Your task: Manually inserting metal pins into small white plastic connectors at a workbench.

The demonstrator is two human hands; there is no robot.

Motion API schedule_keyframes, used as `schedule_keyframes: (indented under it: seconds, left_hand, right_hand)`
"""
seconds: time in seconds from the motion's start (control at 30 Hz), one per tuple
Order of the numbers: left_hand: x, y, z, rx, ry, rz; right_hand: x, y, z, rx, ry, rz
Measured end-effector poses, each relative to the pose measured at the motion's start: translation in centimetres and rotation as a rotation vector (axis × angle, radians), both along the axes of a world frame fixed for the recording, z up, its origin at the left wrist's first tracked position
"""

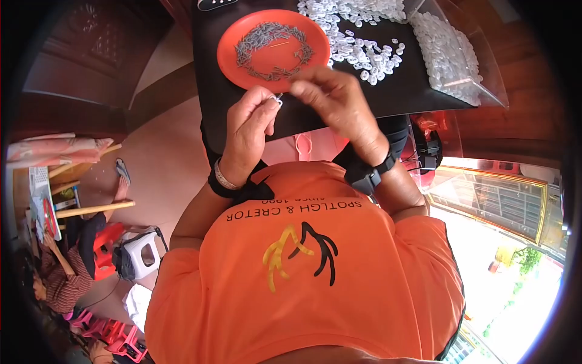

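My left hand [247, 124] is closed in a pinch on a small white plastic piece [276, 101], just in front of the red plate [227, 57]. Bent and slightly blurred, my right hand [339, 103] is beside it at the plate's near rim. Its thumb and fingers come together, but what is between them cannot be made out. Many thin grey screw-like pieces [267, 35] lie in a ring on the plate, with a thin yellowish stick [280, 43] among them. Small clear-white oval plastic pieces [370, 59] are scattered to the right of the plate.
The black table [209, 103] carries the plate and loose pieces. A transparent bin [485, 67] full of similar white pieces stands at the right. A person [70, 276] sits at far left near a red stool [108, 249]. A pink object [303, 145] shows below the table edge.
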State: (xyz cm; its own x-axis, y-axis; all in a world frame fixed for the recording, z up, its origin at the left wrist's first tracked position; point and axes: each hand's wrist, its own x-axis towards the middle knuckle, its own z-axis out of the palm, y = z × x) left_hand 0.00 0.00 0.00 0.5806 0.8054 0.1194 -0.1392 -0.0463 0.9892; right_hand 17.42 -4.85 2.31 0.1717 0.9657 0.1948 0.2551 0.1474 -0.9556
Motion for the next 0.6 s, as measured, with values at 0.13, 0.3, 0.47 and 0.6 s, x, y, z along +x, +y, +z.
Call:
schedule_keyframes:
  seconds: [0.13,0.3,0.47,0.6]
  left_hand:
    - [0.2,0.0,-0.2,-0.083,-0.043,0.043]
    - [0.0,0.3,-0.6,-0.17,-0.003,-0.017]
    - [0.1,0.2,-0.3,-0.149,0.011,-0.021]
    - [-0.1,0.3,-0.4,-0.159,0.014,-0.018]
  right_hand:
    - [6.3,1.1,0.9,0.072,-0.484,-0.312]
    - [10.1,3.1,-0.5,0.019,-0.782,-0.246]
    - [10.1,4.1,-1.9,-0.002,-1.071,-0.192]
    - [10.1,4.3,-1.7,0.042,-1.144,-0.189]
